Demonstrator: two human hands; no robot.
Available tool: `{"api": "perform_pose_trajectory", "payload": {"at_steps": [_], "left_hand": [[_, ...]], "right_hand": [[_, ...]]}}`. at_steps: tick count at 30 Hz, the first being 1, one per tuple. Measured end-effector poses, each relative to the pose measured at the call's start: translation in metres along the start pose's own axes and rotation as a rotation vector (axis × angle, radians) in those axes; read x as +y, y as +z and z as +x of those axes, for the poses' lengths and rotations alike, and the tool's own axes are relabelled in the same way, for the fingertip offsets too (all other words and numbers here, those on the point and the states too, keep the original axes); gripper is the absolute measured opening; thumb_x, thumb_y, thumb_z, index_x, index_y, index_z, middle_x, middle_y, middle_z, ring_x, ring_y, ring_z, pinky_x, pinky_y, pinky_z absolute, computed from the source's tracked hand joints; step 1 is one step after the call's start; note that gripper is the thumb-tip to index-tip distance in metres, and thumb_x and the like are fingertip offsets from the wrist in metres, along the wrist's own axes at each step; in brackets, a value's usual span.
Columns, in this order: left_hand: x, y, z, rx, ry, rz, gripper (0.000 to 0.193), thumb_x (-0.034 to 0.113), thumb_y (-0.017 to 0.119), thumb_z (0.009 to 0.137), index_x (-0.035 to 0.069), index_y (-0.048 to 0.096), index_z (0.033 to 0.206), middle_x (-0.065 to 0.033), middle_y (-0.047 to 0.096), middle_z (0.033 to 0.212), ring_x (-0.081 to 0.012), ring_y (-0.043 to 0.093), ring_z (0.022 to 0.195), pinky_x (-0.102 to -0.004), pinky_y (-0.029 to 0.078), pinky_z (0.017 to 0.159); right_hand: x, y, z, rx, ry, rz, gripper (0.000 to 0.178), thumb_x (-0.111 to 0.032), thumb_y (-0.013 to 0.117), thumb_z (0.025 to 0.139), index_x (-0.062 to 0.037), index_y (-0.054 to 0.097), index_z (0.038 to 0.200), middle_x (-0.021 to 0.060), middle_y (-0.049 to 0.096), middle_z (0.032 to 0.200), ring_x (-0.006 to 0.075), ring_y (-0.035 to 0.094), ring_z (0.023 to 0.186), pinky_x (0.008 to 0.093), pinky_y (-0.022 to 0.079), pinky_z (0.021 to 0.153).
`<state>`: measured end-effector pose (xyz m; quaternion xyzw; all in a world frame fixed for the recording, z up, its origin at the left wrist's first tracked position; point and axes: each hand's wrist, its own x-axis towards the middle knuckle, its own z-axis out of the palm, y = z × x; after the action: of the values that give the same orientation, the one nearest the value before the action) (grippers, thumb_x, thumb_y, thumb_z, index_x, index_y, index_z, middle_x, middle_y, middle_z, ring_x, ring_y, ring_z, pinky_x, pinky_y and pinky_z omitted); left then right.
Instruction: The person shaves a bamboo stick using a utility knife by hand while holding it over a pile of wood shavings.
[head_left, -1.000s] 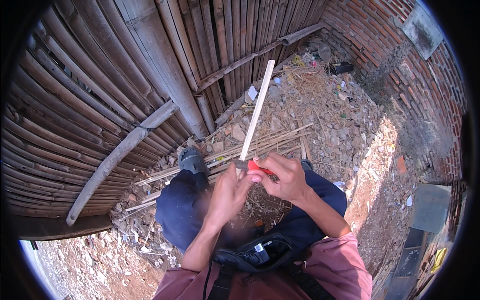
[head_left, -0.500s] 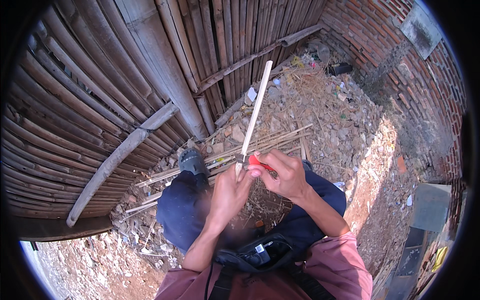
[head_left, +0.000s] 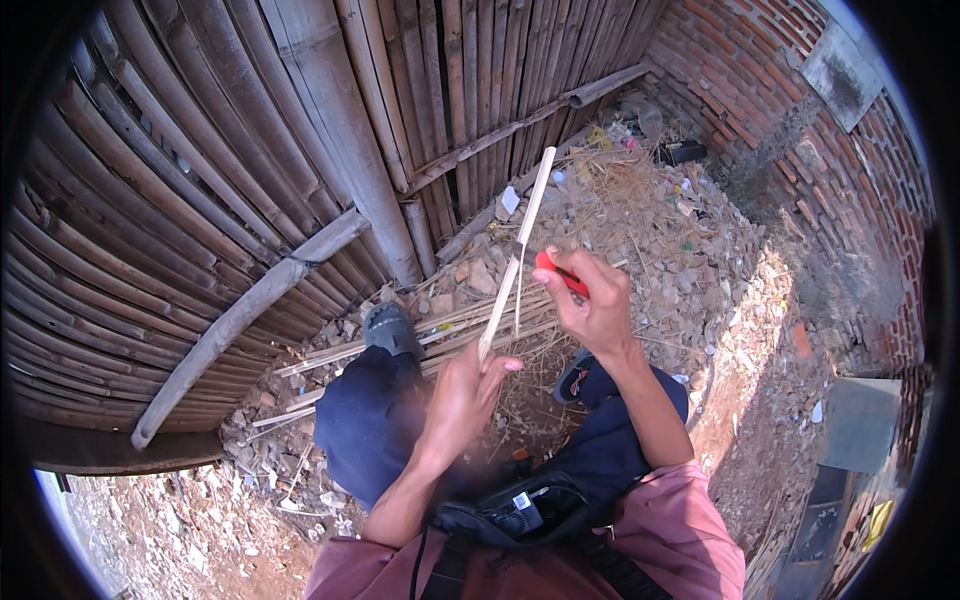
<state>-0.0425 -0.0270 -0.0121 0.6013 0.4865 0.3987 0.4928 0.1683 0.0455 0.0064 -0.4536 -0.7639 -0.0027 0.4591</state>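
Clasped Low, Cut Higher Up, Exposed to a Slip

Closed the left hand (head_left: 460, 395) around the lower end of a pale stick (head_left: 500, 310), with the left thumb (head_left: 500, 368) spread outward. Wrapped the right hand (head_left: 597, 300) around a red-handled knife (head_left: 547, 263), with the blade (head_left: 518, 250) set against the stick partway up. Slanted the stick up and rightward in front of the body, above the rubble (head_left: 690, 265). Left a thin sliver (head_left: 518, 312) hanging beside it, below the blade. Could not tell the depth of the cut.

Risked, on judgement, a sudden slide of the blade down the grain toward the left thumb, from too much pressure or a knot. Risked also an overdeep split from a steep blade angle, and a wobble or snap for want of support higher up.

Showed a small white label (head_left: 521, 501) inside the black waist pouch (head_left: 465, 515), too small to read. Bore pale marks, equally illegible, on a black object (head_left: 682, 152) near the brick wall (head_left: 735, 75). Offered no readable writing on knife or stick.
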Motion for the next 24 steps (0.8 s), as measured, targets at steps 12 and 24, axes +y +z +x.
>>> {"api": "perform_pose_trajectory", "payload": {"at_steps": [12,24], "left_hand": [[-0.003,-0.007,-0.02,-0.171,-0.039,0.094,0.032,0.024,0.066,0.11,-0.005,0.061,0.1,-0.0102,0.046,0.066,-0.0164,0.041,0.063,-0.0385,0.042,0.058],[-0.023,-0.026,-0.007,-0.06,-0.227,-0.164,0.049,0.049,0.048,0.116,0.004,0.06,0.098,-0.0007,0.05,0.068,-0.0129,0.048,0.059,-0.0345,0.039,0.055]], "right_hand": [[0.111,-0.048,0.069,0.222,0.463,-0.073,0.023,-0.024,0.075,0.103,-0.001,0.072,0.103,0.0153,0.078,0.087,0.0233,0.074,0.071,0.0335,0.054,0.066],[0.143,-0.049,0.009,-0.225,0.648,0.08,0.031,-0.031,0.072,0.105,-0.0016,0.071,0.116,0.0079,0.077,0.095,0.0198,0.069,0.083,0.0347,0.053,0.079]]}}
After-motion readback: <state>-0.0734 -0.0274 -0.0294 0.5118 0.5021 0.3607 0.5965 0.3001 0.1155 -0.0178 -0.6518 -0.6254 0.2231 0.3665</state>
